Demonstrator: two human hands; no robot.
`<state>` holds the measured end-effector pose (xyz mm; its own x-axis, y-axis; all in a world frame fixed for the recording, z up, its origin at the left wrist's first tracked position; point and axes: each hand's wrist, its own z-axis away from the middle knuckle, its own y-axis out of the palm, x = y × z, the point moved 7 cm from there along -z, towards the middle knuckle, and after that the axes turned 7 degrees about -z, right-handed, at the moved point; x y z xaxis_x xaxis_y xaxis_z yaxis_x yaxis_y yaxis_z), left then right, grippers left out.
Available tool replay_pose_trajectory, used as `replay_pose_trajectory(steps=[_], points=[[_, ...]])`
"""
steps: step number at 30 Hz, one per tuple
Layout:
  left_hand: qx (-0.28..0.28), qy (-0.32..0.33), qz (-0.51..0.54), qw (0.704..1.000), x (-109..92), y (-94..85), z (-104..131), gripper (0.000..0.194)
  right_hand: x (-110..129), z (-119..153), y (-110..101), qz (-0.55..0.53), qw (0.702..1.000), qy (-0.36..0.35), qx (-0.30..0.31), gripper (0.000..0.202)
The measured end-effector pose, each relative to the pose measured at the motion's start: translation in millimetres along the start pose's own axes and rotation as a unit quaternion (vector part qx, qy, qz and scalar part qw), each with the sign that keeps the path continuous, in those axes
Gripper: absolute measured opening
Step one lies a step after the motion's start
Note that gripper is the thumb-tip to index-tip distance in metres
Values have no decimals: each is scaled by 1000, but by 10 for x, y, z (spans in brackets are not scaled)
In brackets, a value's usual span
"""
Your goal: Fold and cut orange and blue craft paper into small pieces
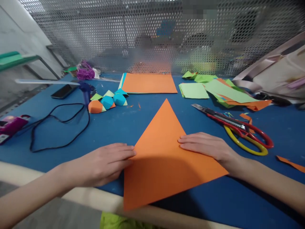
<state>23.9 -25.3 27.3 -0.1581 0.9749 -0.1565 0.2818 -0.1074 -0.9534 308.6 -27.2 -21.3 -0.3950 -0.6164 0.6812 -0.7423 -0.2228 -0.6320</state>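
Note:
A sheet of orange paper (164, 165), its outline nearly a triangle with one corner pointing away from me, lies between my hands. Its near edge overhangs the table's front edge and casts a shadow below. My left hand (102, 165) grips the left edge, with the fingertips at the rim and the thumb mostly hidden. On the right edge, the fingers of my right hand (209, 148) rest over the paper, closed on it; that thumb is out of sight beneath. Beyond my right hand lie scissors (254, 148) with red and yellow handles and a box cutter (221, 117).
On the blue table (107, 127) stand small folded paper shapes (107, 101), a glue gun (85, 89) with its black cord, and a phone (64, 91). Farther back are an orange paper stack (150, 83), green squares (194, 91) and paper scraps (233, 92). A perforated metal panel (114, 38) closes the back.

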Motion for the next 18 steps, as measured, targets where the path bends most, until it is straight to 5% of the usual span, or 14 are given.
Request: replay_pose_trajectory(steps=[7, 11, 13, 18], points=[[-5, -72, 75, 995, 37, 7, 32, 60, 148, -74, -58, -43, 996, 67, -43, 23], [-57, -166, 100, 979, 77, -26, -54, 26, 162, -179, -103, -49, 981, 158, -99, 24], [-81, -240, 123, 959, 135, -20, -63, 12, 110, -185, -112, -64, 967, 214, -120, 25], [-124, -413, 197, 881, 288, 31, 29, 15, 0, -145, -126, -118, 936, 287, -165, 27]])
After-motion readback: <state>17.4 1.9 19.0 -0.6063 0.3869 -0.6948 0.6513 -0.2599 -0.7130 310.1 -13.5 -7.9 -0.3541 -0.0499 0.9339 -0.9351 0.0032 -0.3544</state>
